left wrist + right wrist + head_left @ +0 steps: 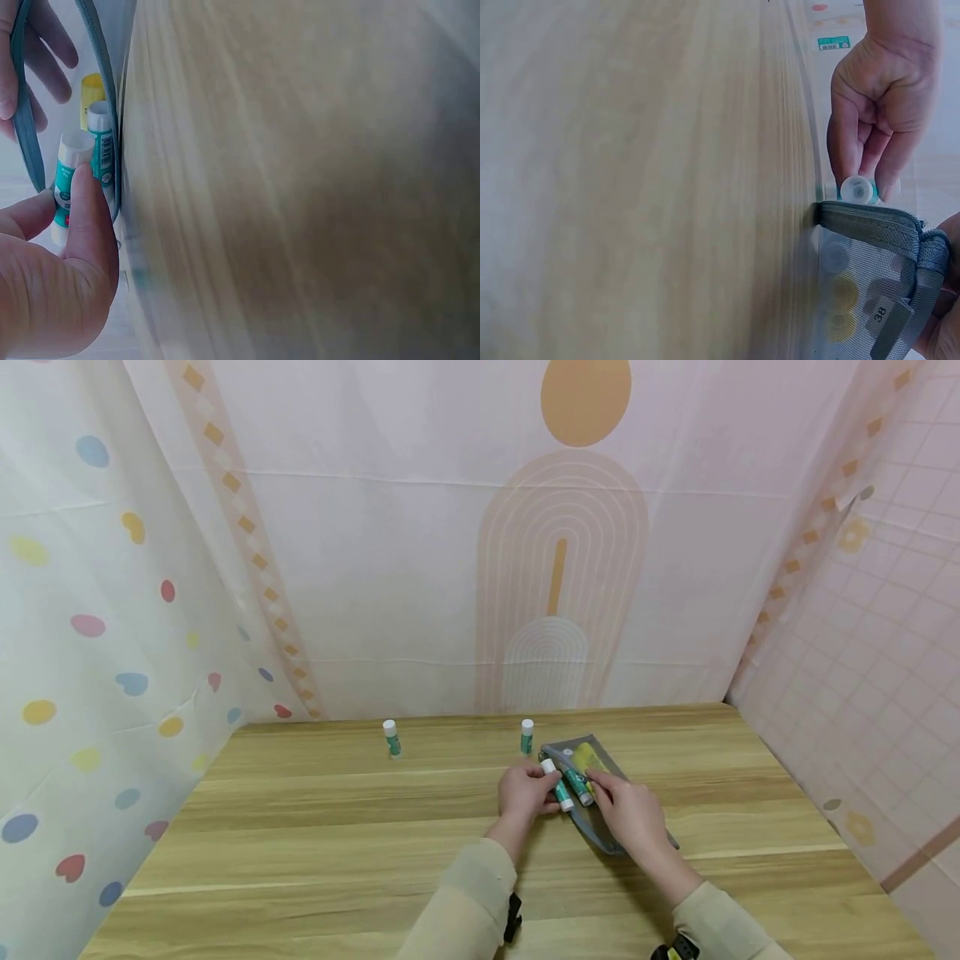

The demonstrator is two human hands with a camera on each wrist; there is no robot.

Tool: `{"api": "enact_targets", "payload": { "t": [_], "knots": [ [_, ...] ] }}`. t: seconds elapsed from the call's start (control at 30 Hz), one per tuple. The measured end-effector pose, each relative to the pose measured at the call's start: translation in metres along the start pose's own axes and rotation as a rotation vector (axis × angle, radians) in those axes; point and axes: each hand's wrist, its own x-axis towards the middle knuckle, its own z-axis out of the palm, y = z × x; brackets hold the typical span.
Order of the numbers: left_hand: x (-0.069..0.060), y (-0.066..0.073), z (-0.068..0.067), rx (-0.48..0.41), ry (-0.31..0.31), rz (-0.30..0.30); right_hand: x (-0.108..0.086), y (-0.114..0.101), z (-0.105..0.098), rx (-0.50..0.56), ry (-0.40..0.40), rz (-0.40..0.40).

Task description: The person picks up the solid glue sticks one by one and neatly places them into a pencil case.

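Observation:
My left hand [525,792] pinches a green-and-white glue stick [557,786] between thumb and fingers at the opening of a grey mesh zip pouch [611,841]. In the left wrist view, that glue stick [64,184] stands beside another glue stick [101,142] and a yellow item [91,94] lying within the pouch's zip edges. My right hand [633,814] holds the pouch's far side, its fingers at the edge by the second glue stick [578,785]. Through the mesh in the right wrist view, round yellow ends [843,292] show.
Two more glue sticks stand upright on the wooden table [315,827]: one at the back left [393,740], the other [527,737] just behind my left hand. Patterned curtains [405,568] hang behind and on both sides.

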Motion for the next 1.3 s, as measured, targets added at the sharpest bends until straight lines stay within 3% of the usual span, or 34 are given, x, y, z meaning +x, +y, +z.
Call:
{"api": "enact_targets", "payload": {
  "t": [0.43,0.83,1.3],
  "knots": [
    [0.002,0.0,0.009,0.017,-0.013,-0.034,0.001,-0.001,0.0,0.011,-0.046,0.039],
    [0.001,0.001,0.012,0.13,0.022,-0.039,0.0,-0.001,0.001,0.001,-0.029,0.022],
    [0.0,0.003,0.013,0.073,0.001,-0.024,0.0,-0.001,-0.001,0.013,-0.008,0.001]
  ]
}}
